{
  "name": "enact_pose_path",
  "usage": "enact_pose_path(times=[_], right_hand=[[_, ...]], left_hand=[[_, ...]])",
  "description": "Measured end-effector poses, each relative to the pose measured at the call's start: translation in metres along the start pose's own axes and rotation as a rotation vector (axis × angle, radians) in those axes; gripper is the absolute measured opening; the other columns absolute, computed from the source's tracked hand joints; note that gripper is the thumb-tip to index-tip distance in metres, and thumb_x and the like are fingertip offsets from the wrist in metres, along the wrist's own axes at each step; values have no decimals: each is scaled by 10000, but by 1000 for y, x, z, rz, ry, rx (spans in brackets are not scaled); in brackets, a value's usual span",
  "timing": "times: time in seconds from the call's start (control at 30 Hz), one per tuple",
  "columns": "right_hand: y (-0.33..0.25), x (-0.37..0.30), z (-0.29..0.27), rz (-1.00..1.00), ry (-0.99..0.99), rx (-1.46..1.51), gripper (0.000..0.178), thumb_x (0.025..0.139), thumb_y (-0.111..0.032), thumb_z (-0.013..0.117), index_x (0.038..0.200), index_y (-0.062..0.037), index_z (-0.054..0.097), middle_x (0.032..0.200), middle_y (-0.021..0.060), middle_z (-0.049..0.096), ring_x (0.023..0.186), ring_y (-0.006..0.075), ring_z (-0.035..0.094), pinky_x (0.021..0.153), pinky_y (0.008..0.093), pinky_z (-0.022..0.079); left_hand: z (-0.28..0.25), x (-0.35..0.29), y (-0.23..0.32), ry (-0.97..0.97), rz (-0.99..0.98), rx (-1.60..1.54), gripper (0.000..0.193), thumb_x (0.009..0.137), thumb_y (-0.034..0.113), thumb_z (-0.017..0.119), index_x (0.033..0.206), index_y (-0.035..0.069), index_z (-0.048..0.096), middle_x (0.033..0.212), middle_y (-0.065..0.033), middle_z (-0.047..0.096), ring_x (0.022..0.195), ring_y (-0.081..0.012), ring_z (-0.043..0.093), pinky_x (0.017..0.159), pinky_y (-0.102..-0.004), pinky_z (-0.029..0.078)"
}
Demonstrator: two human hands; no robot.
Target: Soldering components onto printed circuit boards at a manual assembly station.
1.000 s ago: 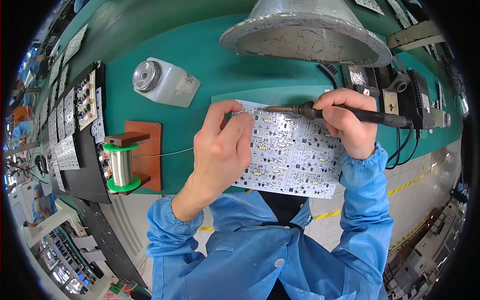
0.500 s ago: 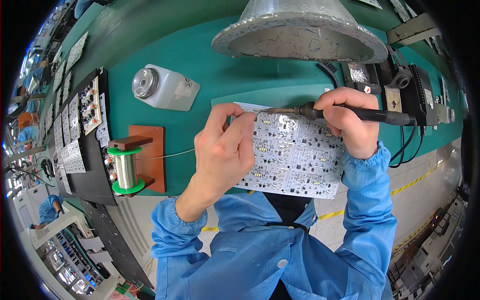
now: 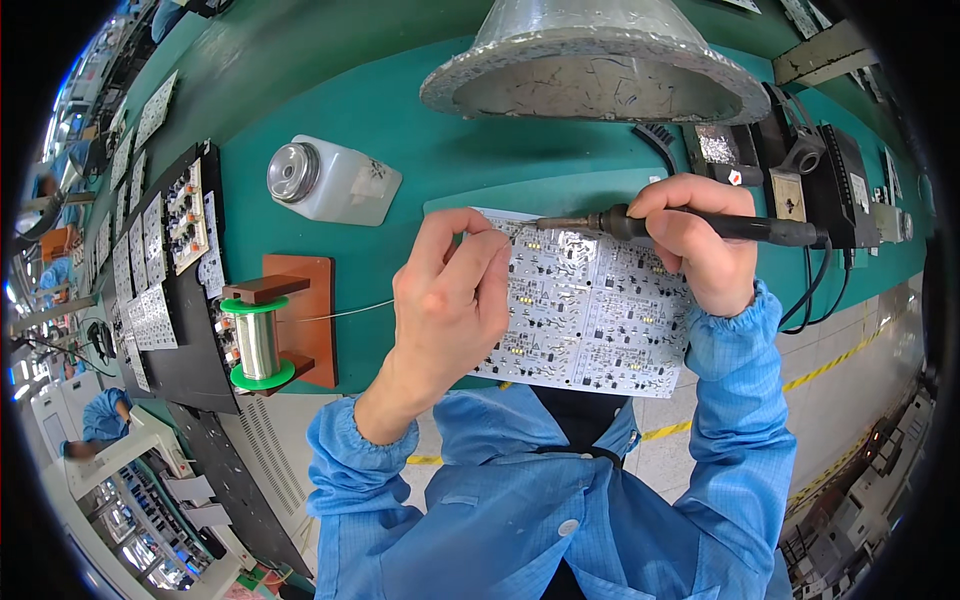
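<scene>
My right hand (image 3: pixel 705 240) grips a soldering iron (image 3: pixel 765 231) by its black handle, its metal shaft pointing left. The iron's tip is at the upper left part of a white circuit board (image 3: pixel 590 330) covered with small parts. Close to that tip, my left hand (image 3: pixel 445 290) pinches solder wire (image 3: pixel 362 311) between thumb and fingers. The wire runs back to a green-flanged spool (image 3: pixel 258 345) on a brown stand (image 3: pixel 320 345). My left hand covers the board's left edge, and the wire's end is too small to make out.
A white square bottle (image 3: pixel 350 187) with a metal cap lies or stands behind the spool. A metal fume funnel (image 3: pixel 600 85) hangs beyond the board. To the right are a black soldering station (image 3: pixel 845 190) and a brush (image 3: pixel 656 145). More boards lie on a black tray (image 3: pixel 190 365) at left.
The fingertips of my left hand have shifted very slightly on the board. The iron stays at nearly the same spot, and the whole view has moved a little.
</scene>
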State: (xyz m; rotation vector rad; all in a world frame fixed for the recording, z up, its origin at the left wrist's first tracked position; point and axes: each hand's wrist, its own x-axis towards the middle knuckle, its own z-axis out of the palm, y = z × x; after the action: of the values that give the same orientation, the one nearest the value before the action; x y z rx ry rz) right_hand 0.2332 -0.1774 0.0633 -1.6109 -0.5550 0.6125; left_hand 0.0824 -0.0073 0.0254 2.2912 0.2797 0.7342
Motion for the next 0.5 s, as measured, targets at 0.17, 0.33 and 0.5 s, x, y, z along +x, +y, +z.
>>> enact_pose_path(times=[0.17,0.33,0.5], right_hand=[[2,0,0,2,-2,31,192,739,-78,553,830,44,670,597,38,558,454,78,447,416,233,323],[1,-1,-4,-27,-18,-4,186,747,-73,550,827,46,669,584,31,547,446,77,444,409,228,314],[4,-1,1,-31,0,27,184,745,-73,551,823,45,670,586,31,549,442,75,441,405,230,312]], left_hand=[[0,-3,-2,-3,1,60,139,712,-64,669,815,30,664,907,-80,588,559,-199,581,474,-305,463],[4,-4,-3,-11,3,13,152,709,-66,670,829,27,675,903,-80,587,543,-192,574,466,-303,458],[2,-3,-3,-27,-11,-2,161,711,-85,653,841,7,672,903,-92,581,552,-197,574,471,-303,458]])
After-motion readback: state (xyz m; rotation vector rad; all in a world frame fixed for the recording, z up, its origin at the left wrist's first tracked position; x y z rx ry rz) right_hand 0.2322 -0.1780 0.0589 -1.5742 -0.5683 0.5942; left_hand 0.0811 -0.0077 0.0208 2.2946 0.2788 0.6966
